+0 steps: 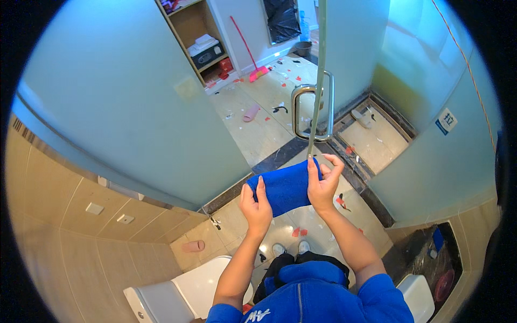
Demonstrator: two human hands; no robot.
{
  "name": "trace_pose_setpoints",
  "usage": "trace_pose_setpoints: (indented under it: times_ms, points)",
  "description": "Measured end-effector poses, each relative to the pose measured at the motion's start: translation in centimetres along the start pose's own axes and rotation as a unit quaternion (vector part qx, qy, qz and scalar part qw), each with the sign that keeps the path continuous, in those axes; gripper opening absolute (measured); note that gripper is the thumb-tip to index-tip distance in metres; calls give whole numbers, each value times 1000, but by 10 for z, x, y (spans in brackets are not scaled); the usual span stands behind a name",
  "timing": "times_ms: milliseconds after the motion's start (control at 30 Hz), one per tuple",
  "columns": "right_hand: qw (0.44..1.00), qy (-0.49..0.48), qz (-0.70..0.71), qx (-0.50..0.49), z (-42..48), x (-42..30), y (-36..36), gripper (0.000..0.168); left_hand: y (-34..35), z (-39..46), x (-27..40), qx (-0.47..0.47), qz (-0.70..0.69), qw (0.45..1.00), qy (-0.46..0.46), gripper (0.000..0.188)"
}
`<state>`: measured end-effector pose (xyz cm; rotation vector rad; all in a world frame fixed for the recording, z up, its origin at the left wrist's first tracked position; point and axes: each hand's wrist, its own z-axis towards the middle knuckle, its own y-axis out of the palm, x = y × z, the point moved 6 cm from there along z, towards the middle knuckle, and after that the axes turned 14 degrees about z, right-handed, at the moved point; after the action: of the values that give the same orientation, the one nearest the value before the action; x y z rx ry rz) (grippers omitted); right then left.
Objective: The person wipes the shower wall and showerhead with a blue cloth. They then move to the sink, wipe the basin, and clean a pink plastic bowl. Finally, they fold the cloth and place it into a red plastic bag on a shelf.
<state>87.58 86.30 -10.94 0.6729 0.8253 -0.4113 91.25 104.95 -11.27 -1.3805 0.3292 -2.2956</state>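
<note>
A blue cloth (287, 187), folded into a rough rectangle, is stretched between my two hands in front of my body. My left hand (256, 206) grips its left end, thumb on top. The right end is pinched by my right hand (324, 181), with some fingers raised beside it. Just beyond the cloth stands the edge of a glass door with a metal handle (297, 111). The cloth hides part of the floor below it.
At lower left is a white toilet (202, 286); at lower right, a white basin (418, 296) by a dark counter. Frosted glass panels (121, 101) flank the doorway. Pink slippers (251, 113), red and black scraps and a pink broom (258, 74) lie or stand on the tiles.
</note>
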Motion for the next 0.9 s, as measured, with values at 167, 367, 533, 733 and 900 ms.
trace_pose_setpoints:
  times_ms: [167,367,533,733,900]
  points:
    - [995,-96,3,-23,22,-14,-6,34,11,-3,27,2,-20,1000,3,19]
    - [990,15,-78,-118,35,-4,-8,28,11,-8,13,84,10,996,-32,40]
    - [968,-73,-133,-201,55,-11,18,33,12,38,17,140,-67,988,-9,48]
    - [965,-69,-119,-224,86,53,66,40,58,77,-4,84,-60,995,-9,50]
    - [956,-111,-254,-97,96,78,66,38,97,120,-33,-8,-52,998,-34,55]
